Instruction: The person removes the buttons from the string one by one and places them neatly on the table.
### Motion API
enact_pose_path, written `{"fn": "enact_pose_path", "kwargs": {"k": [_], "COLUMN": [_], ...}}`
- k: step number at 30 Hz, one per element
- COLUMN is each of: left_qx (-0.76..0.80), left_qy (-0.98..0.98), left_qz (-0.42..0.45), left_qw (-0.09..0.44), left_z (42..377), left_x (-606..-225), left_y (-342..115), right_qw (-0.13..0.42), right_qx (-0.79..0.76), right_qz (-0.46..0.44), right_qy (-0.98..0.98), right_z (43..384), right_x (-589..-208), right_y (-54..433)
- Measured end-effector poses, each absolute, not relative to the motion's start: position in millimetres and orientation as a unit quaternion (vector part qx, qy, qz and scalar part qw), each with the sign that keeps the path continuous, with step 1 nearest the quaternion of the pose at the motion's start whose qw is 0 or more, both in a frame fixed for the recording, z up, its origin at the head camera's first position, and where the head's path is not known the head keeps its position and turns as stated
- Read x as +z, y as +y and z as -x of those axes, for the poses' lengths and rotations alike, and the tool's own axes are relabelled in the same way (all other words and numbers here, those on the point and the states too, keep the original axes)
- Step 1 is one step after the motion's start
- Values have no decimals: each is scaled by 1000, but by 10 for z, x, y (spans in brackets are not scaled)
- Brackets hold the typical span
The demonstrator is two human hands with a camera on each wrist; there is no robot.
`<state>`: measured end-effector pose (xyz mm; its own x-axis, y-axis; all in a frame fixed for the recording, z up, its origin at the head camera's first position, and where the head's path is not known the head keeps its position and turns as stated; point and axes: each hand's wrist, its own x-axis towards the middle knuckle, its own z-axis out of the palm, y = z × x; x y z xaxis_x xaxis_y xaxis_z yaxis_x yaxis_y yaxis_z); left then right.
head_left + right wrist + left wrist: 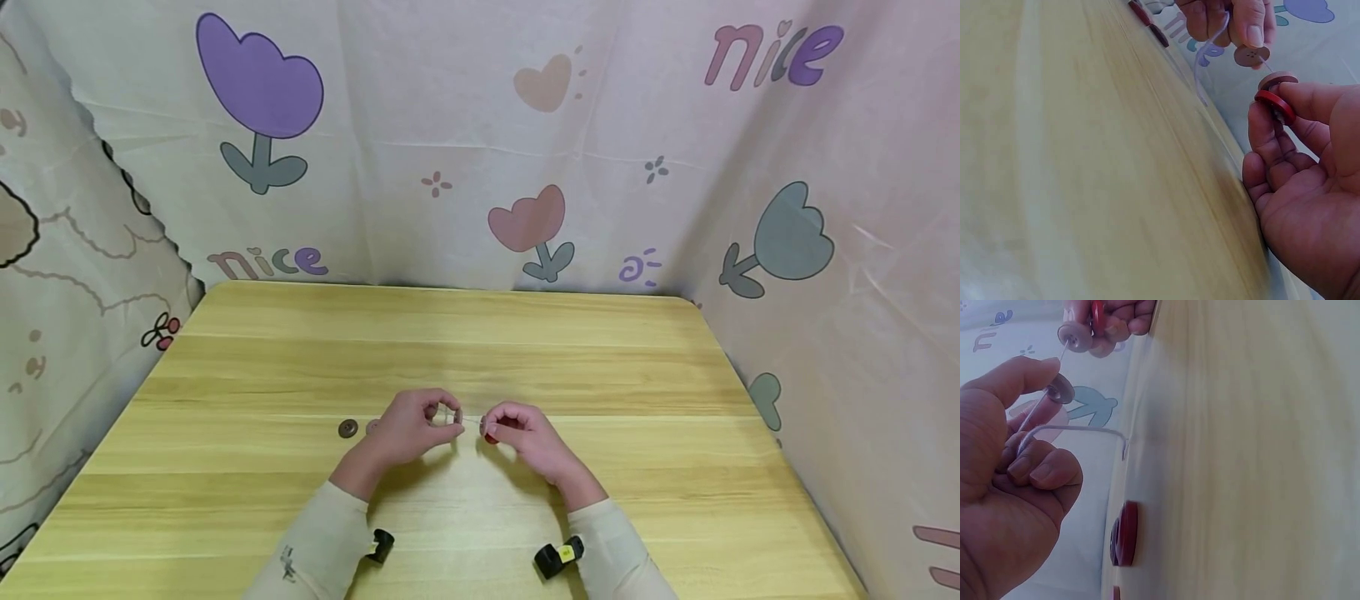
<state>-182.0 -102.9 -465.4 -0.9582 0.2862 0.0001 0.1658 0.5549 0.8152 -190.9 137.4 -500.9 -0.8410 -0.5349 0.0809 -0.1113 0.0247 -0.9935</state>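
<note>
My left hand pinches a brown button between thumb and fingertip. A pale string passes through that button, and a loop of it hangs from the left fingers towards the table. Facing it, my right hand grips a red button with a pinkish-brown button against it. The string runs between the two hands, and the left hand's button stands a short gap from the right hand's pair. Both hands are raised a little above the wooden table.
Left of my left hand, a dark brown button and a paler button lie on the table, the latter partly behind the hand. A red button shows low in the left wrist view. A printed cloth encloses the table's back and sides.
</note>
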Motion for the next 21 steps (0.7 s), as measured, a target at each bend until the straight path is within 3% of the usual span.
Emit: {"fn": "enact_pose_path", "kwargs": {"k": [21], "left_qx": [480], "left_qy": [864], "left_qz": [-139], "left_qw": [60], "left_z": [1853], "left_x": [-4631], "left_y": [-1240], "right_qw": [168], "right_qx": [-660], "right_qz": [216], "right_qy": [700], "right_z": [1923], "right_x": [-5003], "right_y": [1367]}}
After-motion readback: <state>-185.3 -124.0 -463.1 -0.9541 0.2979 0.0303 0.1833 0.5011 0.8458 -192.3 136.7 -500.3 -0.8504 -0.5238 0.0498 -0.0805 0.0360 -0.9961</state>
